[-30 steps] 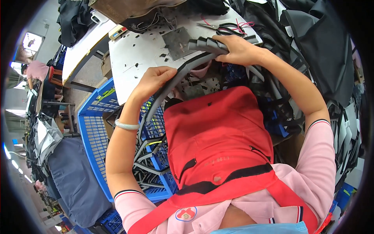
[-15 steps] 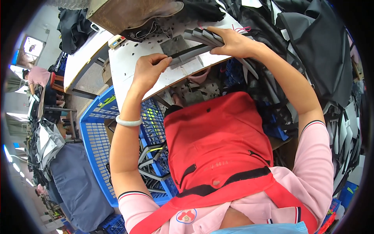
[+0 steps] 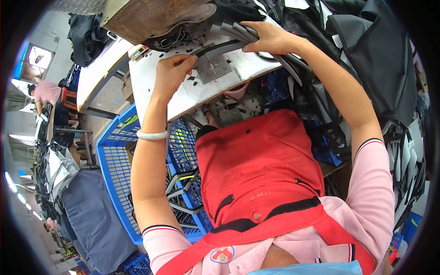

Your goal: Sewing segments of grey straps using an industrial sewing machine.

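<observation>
Over the white work table (image 3: 151, 94), my left hand (image 3: 175, 73) pinches one end of a dark grey strip (image 3: 220, 47) between thumb and fingers. The strip runs to the right, above a metal plate (image 3: 219, 72) set in the tabletop. At its other end, my right hand (image 3: 275, 39) is closed around a bundle of similar grey strips (image 3: 234, 31), fanned out beyond the thumb. The tails of the bundle hang below that hand, off the table's near edge. Close beyond the strip are a machine's small metal parts, too dim to make out well.
A rusty metal housing (image 3: 151, 17) overhangs the table's far side, with loose wires (image 3: 176, 40) under it. Black scraps litter the tabletop. A blue plastic basket (image 3: 117, 183) holding frame-like pieces stands left of my lap. Black sheet material (image 3: 376, 59) is heaped at right. Someone in pink works far left.
Both hands have moved a little away from me, carrying the strip toward the machine parts. More of the metal plate shows in front of the strip.
</observation>
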A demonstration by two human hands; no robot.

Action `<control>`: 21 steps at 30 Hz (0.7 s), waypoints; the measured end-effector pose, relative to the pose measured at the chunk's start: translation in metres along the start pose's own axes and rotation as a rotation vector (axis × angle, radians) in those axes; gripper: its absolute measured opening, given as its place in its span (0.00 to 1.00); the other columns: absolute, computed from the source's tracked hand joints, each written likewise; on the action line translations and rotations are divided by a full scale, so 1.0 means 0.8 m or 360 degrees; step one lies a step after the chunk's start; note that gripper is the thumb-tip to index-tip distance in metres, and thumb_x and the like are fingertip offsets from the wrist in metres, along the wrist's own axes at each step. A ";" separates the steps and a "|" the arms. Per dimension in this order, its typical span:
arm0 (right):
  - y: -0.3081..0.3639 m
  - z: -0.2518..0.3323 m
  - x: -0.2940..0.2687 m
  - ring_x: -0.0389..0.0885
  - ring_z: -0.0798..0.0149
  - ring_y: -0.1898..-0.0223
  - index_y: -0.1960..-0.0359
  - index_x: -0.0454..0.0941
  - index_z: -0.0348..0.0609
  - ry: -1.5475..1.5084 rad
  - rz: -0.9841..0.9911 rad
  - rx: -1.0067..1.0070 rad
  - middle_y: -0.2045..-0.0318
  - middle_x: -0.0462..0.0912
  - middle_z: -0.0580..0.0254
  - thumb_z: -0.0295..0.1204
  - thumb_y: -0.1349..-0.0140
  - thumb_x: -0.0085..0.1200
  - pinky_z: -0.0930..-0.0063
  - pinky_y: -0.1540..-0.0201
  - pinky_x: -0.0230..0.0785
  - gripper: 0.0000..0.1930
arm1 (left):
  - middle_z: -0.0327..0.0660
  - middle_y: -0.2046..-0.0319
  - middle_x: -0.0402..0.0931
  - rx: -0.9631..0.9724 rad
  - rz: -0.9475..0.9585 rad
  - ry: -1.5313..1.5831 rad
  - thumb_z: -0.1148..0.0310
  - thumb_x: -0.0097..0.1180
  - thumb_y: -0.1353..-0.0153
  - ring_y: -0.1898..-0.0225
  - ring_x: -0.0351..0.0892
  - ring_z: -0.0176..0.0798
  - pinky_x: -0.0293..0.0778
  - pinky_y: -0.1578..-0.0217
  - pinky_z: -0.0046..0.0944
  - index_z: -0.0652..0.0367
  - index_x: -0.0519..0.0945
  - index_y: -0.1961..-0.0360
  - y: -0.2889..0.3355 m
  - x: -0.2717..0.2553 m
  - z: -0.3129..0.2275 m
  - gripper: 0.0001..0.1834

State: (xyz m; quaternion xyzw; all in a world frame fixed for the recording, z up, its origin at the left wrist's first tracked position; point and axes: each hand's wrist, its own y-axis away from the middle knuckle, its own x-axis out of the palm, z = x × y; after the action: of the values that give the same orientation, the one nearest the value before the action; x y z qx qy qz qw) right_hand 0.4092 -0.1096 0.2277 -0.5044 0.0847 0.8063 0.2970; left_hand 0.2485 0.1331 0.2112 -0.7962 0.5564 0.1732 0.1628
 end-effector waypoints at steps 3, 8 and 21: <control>-0.006 -0.003 0.002 0.74 0.49 0.43 0.35 0.61 0.31 0.0003 -0.0007 0.0019 0.44 0.73 0.37 0.41 0.50 0.63 0.68 0.37 0.61 0.43 | 0.34 0.82 0.75 -0.0001 -0.0022 0.0046 0.63 0.62 0.41 0.82 0.64 0.23 0.59 0.81 0.26 0.65 0.85 0.64 -0.005 0.001 0.001 0.14; -0.019 0.000 0.000 0.77 0.52 0.47 0.34 0.60 0.32 0.0069 0.0007 0.0029 0.48 0.77 0.39 0.42 0.48 0.64 0.69 0.40 0.64 0.42 | 0.36 0.81 0.75 -0.0070 -0.0047 0.0025 0.63 0.62 0.40 0.82 0.64 0.24 0.59 0.80 0.26 0.65 0.85 0.65 -0.016 -0.003 0.002 0.14; 0.085 0.118 0.105 0.71 0.56 0.45 0.65 0.77 0.45 0.0419 0.0176 -0.1212 0.52 0.76 0.56 0.28 0.52 0.56 0.64 0.42 0.68 0.10 | 0.35 0.73 0.79 0.0049 0.0507 -0.0275 0.62 0.61 0.41 0.73 0.73 0.26 0.70 0.73 0.30 0.64 0.84 0.62 0.028 0.041 -0.022 0.15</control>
State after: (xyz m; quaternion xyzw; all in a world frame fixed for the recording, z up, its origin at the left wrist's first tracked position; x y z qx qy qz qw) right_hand 0.2726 -0.0909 0.1891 -0.6720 -0.1556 0.7234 0.0317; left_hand 0.2396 0.0905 0.2104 -0.6776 0.6620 0.2560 0.1925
